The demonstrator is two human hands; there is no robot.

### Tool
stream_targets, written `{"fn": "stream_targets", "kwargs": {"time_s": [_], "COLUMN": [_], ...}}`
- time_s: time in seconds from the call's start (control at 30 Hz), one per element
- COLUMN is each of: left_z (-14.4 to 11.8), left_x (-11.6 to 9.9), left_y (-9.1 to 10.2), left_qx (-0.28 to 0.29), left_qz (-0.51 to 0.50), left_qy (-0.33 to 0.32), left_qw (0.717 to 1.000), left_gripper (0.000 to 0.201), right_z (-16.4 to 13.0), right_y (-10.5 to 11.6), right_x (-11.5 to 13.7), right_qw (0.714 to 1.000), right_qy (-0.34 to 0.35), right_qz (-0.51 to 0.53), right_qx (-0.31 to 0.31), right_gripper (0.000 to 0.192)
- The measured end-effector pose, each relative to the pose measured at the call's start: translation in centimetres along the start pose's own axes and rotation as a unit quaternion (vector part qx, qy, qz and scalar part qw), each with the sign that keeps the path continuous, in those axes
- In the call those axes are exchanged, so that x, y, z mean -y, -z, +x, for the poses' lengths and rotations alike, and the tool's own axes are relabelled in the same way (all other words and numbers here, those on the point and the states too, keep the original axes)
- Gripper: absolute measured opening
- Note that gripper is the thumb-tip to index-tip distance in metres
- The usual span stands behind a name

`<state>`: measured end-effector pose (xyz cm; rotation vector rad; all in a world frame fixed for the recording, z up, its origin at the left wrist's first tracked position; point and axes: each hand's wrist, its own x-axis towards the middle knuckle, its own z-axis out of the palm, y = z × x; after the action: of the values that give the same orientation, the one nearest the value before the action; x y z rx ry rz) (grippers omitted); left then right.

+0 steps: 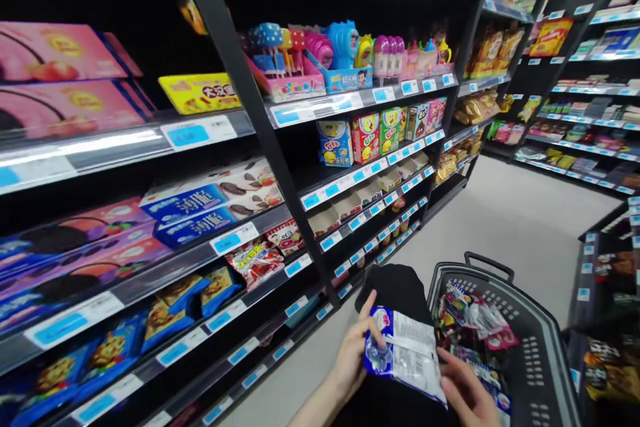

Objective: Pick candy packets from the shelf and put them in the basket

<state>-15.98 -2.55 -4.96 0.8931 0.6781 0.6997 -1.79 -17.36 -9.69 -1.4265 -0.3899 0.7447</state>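
A white and blue snack packet (407, 353) is held just above the shopping basket (543, 347), clamped between the left hand (353, 363) and the right hand (467, 393), so it seems to be under inspection and needs a steady grip.

Black shelving (235, 67) runs along the left, edged with blue-and-white price tags (187, 135). Upper left: pink boxes (60, 53) stacked flat, a yellow box (200, 92) beside them. Next bay over: candy toys (345, 53) in bright display trays, and below these small upright cartons (373, 135) in a row. Mid-left level: blue-and-white biscuit boxes (210, 203), purple boxes (80, 247) further left. Lower down: red snack bags (255, 260) and blue cookie packs (170, 310). Grey floor (520, 220) opens to the right. Far shelves (575, 93) hold mixed packets, too small to identify.
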Motion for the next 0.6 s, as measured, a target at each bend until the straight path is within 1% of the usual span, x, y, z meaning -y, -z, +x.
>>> {"fn": "stream_targets", "kwargs": {"time_s": [0.07, 0.13, 0.2, 0.27, 0.37, 0.43, 0.47, 0.53, 0.57, 0.6], "left_z": [-0.1, 0.0, 0.1, 0.1, 0.0, -0.2, -0.3, -0.2, -0.1, 0.0], "left_x": [-0.4, -0.7, -0.9, -1.0, -1.2, -1.3, -1.3, -1.2, -1.1, -1.0], "left_y": [1.2, 2.2, 2.7, 2.9, 2.9, 2.8, 2.7, 2.5, 2.4, 2.4], "left_qx": [0.000, 0.024, 0.050, 0.072, 0.121, 0.158, 0.169, 0.169, 0.161, 0.150], "left_qz": [0.029, 0.031, 0.012, -0.015, -0.059, -0.053, -0.021, 0.098, 0.163, 0.214], "left_qy": [0.006, 0.044, 0.087, 0.104, 0.116, 0.117, 0.110, 0.075, 0.053, 0.034], "left_qw": [1.000, 0.998, 0.995, 0.992, 0.984, 0.979, 0.979, 0.978, 0.972, 0.964], "left_gripper": [0.014, 0.017, 0.028, 0.040, 0.048, 0.052, 0.057, 0.068, 0.069, 0.066], "right_z": [-0.1, -0.1, 0.0, 0.1, 0.1, -0.1, -0.2, -0.5, -0.7, -0.8], "right_y": [0.4, 0.7, 0.7, 0.7, 0.6, 0.6, 0.6, 0.5, 0.4, 0.3], "right_x": [0.1, 0.4, 0.8, 1.0, 0.9, 0.7, 0.6, 0.5, 0.4, 0.4], "right_qw": [1.000, 0.999, 0.997, 0.996, 0.995, 0.993, 0.993, 0.995, 0.996, 0.995], "right_qy": [-0.012, -0.036, -0.048, -0.040, -0.027, -0.026, -0.021, 0.002, 0.023, 0.046], "right_qz": [-0.007, -0.007, -0.005, 0.006, 0.033, 0.032, 0.020, -0.023, -0.049, -0.071], "right_qx": [0.006, 0.033, 0.065, 0.078, 0.095, 0.113, 0.113, 0.092, 0.075, 0.059], "right_gripper": [0.049, 0.052, 0.052, 0.053, 0.055, 0.055, 0.054, 0.049, 0.045, 0.041]}}
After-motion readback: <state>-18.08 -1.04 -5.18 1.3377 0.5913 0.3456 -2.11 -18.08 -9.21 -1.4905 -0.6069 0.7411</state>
